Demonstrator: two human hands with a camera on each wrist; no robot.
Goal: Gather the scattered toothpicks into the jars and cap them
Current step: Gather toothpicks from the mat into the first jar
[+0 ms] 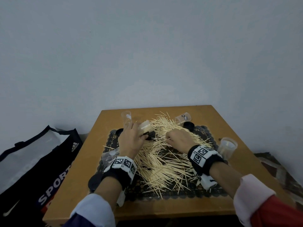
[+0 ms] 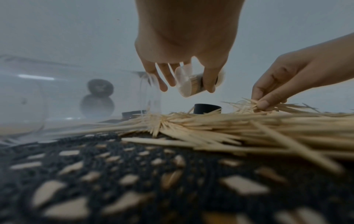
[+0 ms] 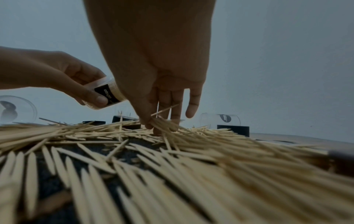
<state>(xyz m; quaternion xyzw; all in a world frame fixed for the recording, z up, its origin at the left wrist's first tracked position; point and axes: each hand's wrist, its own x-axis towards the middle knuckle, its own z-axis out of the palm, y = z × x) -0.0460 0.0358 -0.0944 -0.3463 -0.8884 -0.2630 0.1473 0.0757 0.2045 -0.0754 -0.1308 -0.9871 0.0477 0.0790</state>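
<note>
A heap of pale wooden toothpicks [image 1: 165, 154] [image 3: 172, 159] covers a black lace mat [image 1: 164, 192] on a small wooden table [image 1: 255, 163]. My left hand [image 1: 132, 136] [image 2: 184, 75] grips a clear jar [image 1: 145, 127] [image 2: 189, 86] [image 3: 109, 94] packed with toothpicks, tilted above the mat. My right hand [image 1: 177, 138] [image 3: 162, 119] pinches a small bunch of toothpicks [image 3: 162, 122] [image 2: 254, 104] out of the heap. Empty clear jars lie at the back left [image 1: 126, 117], back right [image 1: 183, 118] and stand at the right [image 1: 227, 148]. A black cap [image 1: 188, 125] sits near the back right jar.
Another black cap [image 1: 119, 131] lies left of my left hand, one [image 1: 95, 180] at the mat's front left corner. A clear jar [image 1: 109, 155] lies by my left wrist. A black sports bag [image 1: 41, 161] stands on the floor left of the table. A grey wall is behind.
</note>
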